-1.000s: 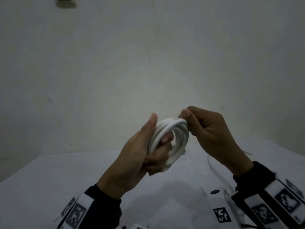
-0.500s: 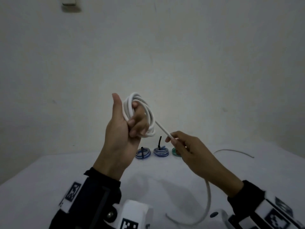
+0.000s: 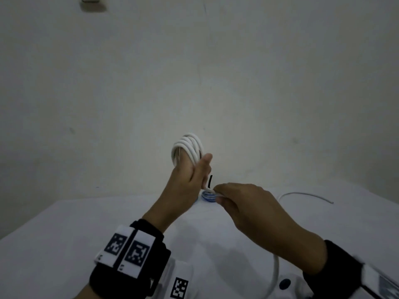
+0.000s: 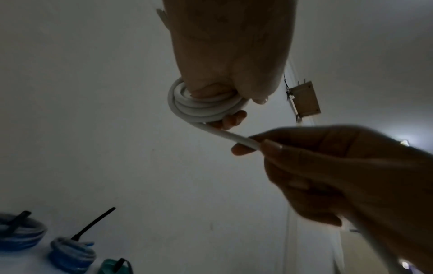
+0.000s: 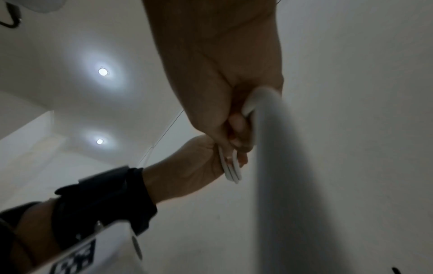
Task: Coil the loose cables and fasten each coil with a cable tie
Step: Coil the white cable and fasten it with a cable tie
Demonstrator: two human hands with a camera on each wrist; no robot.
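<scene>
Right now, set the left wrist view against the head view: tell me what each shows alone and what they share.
Left wrist only: three tied coils, two blue and one green, plus a wall fixture. Head only: the white table, the cable's free end lying on it, and the wrist markers. Both: the left hand gripping the white coil, and the right hand pinching the strand leaving it.

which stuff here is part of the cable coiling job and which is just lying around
In use:
- white cable, coiled around the left hand
- its loose run, pinched by the right hand

Lying about:
- blue coils already tied with black ties, on the table
- green coil
- wall switch
</scene>
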